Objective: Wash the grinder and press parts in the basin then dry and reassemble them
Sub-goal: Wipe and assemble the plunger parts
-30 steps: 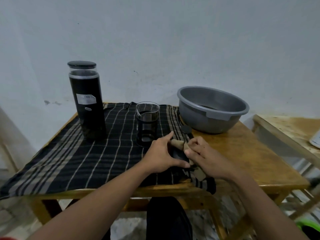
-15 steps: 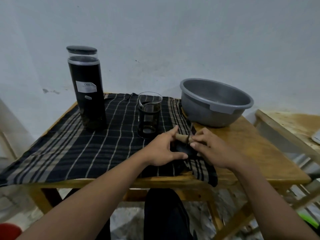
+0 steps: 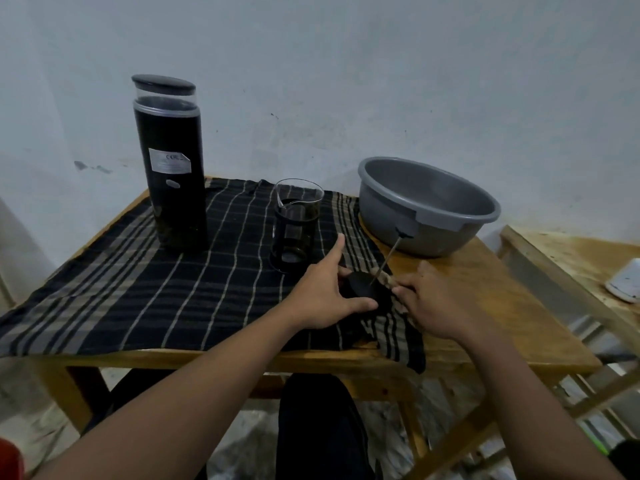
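Gripping plunger (image 3: pixel 363 289) (rod (image 3: pixel 386 259) tilted): both hands (image 3: pixel 320 296) (image 3: pixel 440 308)

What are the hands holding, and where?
Black round press lid with thin metal rod: left hand grips its rim; right hand pinches black striped cloth against it.

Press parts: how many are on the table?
2. The glass carafe stands on the checked cloth; the plunger, rod tilted, is in the left hand's grip, right hand alongside. Smaller pieces may be hidden.
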`<state>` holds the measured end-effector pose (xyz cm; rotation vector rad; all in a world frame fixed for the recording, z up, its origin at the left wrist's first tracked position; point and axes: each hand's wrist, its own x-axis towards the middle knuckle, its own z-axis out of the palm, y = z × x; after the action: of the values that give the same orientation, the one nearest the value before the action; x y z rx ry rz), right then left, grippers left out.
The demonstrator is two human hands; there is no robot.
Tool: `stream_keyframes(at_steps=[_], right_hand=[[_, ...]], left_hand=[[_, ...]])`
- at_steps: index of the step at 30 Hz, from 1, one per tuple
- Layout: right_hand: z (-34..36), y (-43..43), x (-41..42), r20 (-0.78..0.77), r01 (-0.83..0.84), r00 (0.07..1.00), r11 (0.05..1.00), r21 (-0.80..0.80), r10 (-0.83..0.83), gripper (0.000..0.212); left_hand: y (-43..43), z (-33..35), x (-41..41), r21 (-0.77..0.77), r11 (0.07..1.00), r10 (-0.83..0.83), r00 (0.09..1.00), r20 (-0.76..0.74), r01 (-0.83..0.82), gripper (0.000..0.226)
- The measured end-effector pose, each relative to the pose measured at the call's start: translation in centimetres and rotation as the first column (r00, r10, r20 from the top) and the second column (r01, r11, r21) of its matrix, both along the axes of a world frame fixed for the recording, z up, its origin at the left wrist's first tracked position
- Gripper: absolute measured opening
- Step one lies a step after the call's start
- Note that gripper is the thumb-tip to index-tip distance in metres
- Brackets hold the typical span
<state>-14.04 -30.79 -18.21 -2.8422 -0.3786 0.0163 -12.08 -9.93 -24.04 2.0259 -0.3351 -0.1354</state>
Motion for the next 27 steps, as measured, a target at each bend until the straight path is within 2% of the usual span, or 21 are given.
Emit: stream_keyframes(at_steps=[3,4,6,8,11,14,17,19,21,24,27], right_hand=[[0.8,1.2,0.0,0.008,-0.092,0.996,0.964,0.248,0.093,0.025],[0.8,1.7,-0.1,-0.019,-0.12,0.991,0.958,0.26,0.129,0.027],[0.4,2.3,0.0,-0.05,-0.137,0.988,0.971,0.196,0.149,0.026],[0.0,2.7,0.1,-0.05,-0.115,0.991,0.981,0.158,0.125,0.018],[0.3,2.7,-0.1,-0.093,-0.094,0.99,0.986,0.141,0.107,0.019],[1.4,2.4,-0.2,-0.122,-0.087,0.988,0.992,0.09,0.098,0.029],[2.2,2.1,0.1,-0.065,-0.032,0.997,0.998,-0.045,0.029,0.023],[2.6,2.0,-0.1,-0.01,-0.037,0.999,0.998,0.051,0.037,0.019],[2.8,1.9,-0.5,-0.058,-0.078,0.994,0.978,0.194,0.091,0.017],[2.2,2.0,-0.4,-0.138,-0.095,0.984,0.987,0.131,0.113,0.015],[1.6,2.2,0.4,-0.103,-0.061,0.992,0.994,0.096,0.071,0.015]], left_hand=[[0.1,-0.1,0.1,0.007,0.996,-0.09,0.995,-0.032,0.09,0.128],[0.1,-0.1,0.1,0.031,0.994,-0.102,0.994,-0.037,0.103,0.123],[-0.3,0.1,-0.2,0.091,0.992,-0.08,0.996,-0.026,0.082,0.122],[-0.9,0.2,-0.5,0.147,0.989,-0.03,0.998,0.048,0.023,0.14],[-1.2,0.2,-0.4,0.107,0.992,0.051,0.995,0.082,-0.06,0.16],[-1.1,0.2,-0.3,0.079,0.993,0.08,0.994,0.069,-0.086,0.158],[-0.9,0.0,-0.3,0.046,0.995,0.087,0.994,0.063,-0.09,0.147],[-0.5,-0.4,0.2,0.015,1.0,0.022,0.999,0.034,-0.022,0.14],[-0.2,-1.0,0.7,-0.038,0.998,-0.059,0.998,-0.009,0.058,0.137],[-0.2,-1.0,0.7,-0.052,0.995,-0.089,0.994,-0.056,0.086,0.13],[-1.2,0.6,-0.5,0.131,0.991,-0.011,1.0,0.004,0.01,0.153]])
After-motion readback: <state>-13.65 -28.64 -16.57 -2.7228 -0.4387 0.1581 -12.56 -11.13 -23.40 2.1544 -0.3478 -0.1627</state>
